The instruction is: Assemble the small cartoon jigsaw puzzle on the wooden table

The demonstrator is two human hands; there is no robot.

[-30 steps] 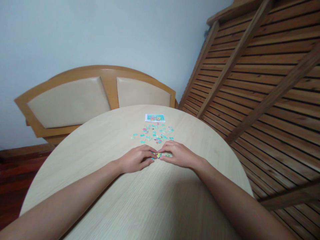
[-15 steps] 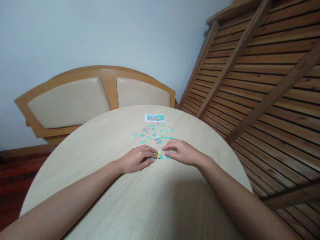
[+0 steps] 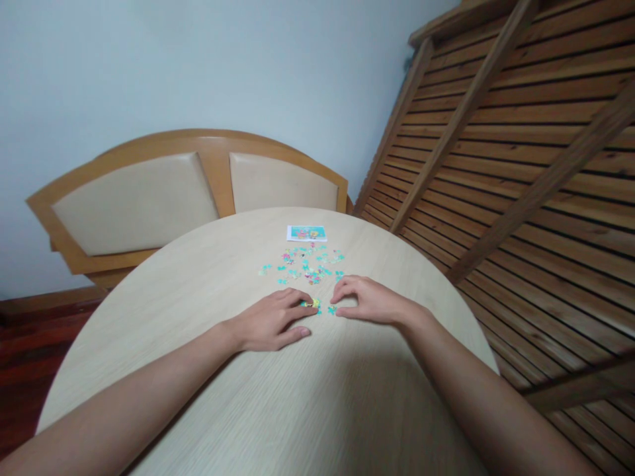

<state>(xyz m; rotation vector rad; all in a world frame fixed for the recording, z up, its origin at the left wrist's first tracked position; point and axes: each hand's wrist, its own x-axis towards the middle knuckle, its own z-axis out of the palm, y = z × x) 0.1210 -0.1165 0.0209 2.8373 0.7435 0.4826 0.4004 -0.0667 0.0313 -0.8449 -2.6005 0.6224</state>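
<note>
My left hand (image 3: 272, 321) rests on the table with its fingers stretched out and the thumb apart. Its fingertips lie on a small patch of yellow and turquoise jigsaw pieces (image 3: 313, 303), partly covered by the fingers. To the right, my right hand (image 3: 371, 301) has its thumb and fingers apart. A small turquoise jigsaw piece (image 3: 332, 309) lies on the table by the right thumb tip, separated from the patch by a narrow gap. Beyond the hands, loose jigsaw pieces (image 3: 306, 270) are scattered in turquoise, pink and pale colours.
A picture card (image 3: 307, 233) with pink and yellow figures on turquoise lies behind the loose pieces. The round wooden table (image 3: 213, 264) stands by a padded headboard-like panel (image 3: 139, 201). Wooden slats (image 3: 520, 165) lean on the right.
The left thumb has moved away from the patch, toward me. My right hand has shifted slightly right, its thumb and fingers wider apart, leaving the small turquoise piece more visible.
</note>
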